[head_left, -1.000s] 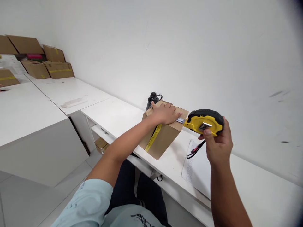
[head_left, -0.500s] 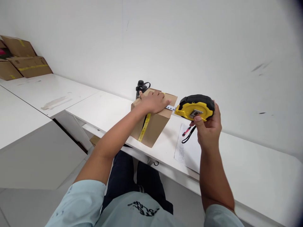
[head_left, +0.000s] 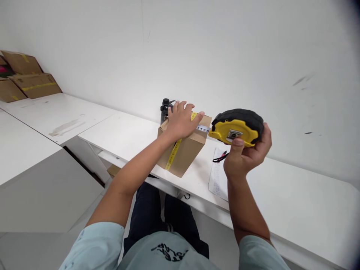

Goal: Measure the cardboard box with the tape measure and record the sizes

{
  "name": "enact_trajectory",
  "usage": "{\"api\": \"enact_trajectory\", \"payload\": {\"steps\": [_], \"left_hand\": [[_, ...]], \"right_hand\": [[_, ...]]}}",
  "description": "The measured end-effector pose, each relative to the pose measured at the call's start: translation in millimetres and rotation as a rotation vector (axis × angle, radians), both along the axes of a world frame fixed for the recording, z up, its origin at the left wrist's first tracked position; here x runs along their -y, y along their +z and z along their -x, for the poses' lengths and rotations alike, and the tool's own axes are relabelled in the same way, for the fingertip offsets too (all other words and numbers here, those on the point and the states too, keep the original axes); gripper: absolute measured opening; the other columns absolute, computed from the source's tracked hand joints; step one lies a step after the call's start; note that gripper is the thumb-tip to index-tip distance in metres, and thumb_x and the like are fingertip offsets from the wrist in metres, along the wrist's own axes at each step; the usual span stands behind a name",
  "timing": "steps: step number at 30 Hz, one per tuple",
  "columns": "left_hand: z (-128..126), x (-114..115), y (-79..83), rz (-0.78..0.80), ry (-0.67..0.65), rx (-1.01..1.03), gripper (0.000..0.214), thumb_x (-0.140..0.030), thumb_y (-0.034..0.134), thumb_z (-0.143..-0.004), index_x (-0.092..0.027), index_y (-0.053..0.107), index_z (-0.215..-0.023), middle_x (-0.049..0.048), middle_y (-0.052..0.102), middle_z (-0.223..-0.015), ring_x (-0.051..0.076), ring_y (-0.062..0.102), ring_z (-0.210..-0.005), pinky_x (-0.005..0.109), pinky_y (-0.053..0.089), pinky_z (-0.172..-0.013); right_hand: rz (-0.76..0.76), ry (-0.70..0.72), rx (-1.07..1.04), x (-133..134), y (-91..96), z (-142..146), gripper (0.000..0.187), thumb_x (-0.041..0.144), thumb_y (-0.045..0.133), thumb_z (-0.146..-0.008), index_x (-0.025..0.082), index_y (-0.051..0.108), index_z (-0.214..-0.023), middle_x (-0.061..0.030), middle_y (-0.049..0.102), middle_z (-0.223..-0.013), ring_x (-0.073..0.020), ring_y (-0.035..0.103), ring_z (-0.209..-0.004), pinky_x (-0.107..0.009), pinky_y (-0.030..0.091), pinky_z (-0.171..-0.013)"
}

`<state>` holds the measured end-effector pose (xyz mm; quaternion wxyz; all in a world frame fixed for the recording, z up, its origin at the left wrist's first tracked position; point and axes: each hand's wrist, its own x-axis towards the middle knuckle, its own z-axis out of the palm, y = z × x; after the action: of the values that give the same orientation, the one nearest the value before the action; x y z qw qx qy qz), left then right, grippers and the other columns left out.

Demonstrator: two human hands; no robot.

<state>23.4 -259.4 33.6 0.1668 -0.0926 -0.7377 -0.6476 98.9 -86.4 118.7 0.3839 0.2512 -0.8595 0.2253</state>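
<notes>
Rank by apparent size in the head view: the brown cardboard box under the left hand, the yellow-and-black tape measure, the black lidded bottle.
1. Brown cardboard box
2. Yellow-and-black tape measure
3. Black lidded bottle, partly hidden

One left hand [head_left: 181, 122], one right hand [head_left: 250, 152]: two hands in play! One tape measure [head_left: 244, 131] in the right, one cardboard box [head_left: 187, 155] under the left, one black bottle [head_left: 164, 109] just beyond it. Below and left of the right hand: one handwritten page [head_left: 218, 176], one red pen [head_left: 224, 153]. Far left of both hands, three cartons [head_left: 38, 86] plus a fourth's sliver; lower left, another carton [head_left: 113, 170], partly hidden.
</notes>
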Motion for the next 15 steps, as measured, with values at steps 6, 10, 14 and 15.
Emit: {"api": "enact_trajectory", "payload": {"steps": [6, 10, 14, 15], "left_hand": [[-13, 6, 8.1, -0.095, 0.147, -0.007, 0.055, -0.056, 0.023, -0.111, -0.028, 0.05, -0.15, 0.008, 0.034, -0.174, 0.029, 0.015, -0.166, 0.051, 0.017, -0.134], [-36, 25, 6.5, -0.174, 0.256, -0.054, 0.052, -0.044, 0.015, -0.113, -0.034, 0.049, -0.151, 0.0028, 0.042, -0.17, 0.023, 0.023, -0.163, 0.046, 0.021, -0.133], [-44, 43, -36.4, -0.291, 0.207, 0.049, 0.044, -0.054, 0.032, -0.11, -0.036, 0.058, -0.141, 0.0016, 0.061, -0.154, 0.028, 0.044, -0.152, 0.055, 0.027, -0.131], [-44, 45, -50.4, -0.315, 0.102, 0.074, 0.043, -0.056, 0.035, -0.108, -0.035, 0.063, -0.134, 0.0009, 0.066, -0.148, 0.028, 0.052, -0.146, 0.053, 0.034, -0.129]], "right_hand": [[-0.065, -0.072, -0.432, 12, 1.0, -1, 0.09, 0.078, 0.072, -0.077, 0.029, 0.048, -0.149, -0.0178, 0.047, -0.145, -0.0454, 0.039, -0.151, -0.069, 0.046, -0.117], [-0.07, -0.167, -0.633, -3, 10.8, -8, 0.096, 0.079, 0.077, -0.069, 0.036, 0.046, -0.149, -0.0176, 0.046, -0.146, -0.0508, 0.038, -0.147, -0.076, 0.047, -0.112], [-0.029, -0.089, -0.696, -24, 6.9, -19, 0.097, 0.085, 0.064, -0.071, 0.038, 0.041, -0.153, -0.0156, 0.044, -0.151, -0.0546, 0.034, -0.148, -0.081, 0.049, -0.105], [-0.028, -0.05, -0.636, -27, 5.7, -20, 0.102, 0.09, 0.057, -0.072, 0.039, 0.036, -0.157, -0.0162, 0.045, -0.151, -0.0549, 0.033, -0.149, -0.081, 0.051, -0.1]]}}
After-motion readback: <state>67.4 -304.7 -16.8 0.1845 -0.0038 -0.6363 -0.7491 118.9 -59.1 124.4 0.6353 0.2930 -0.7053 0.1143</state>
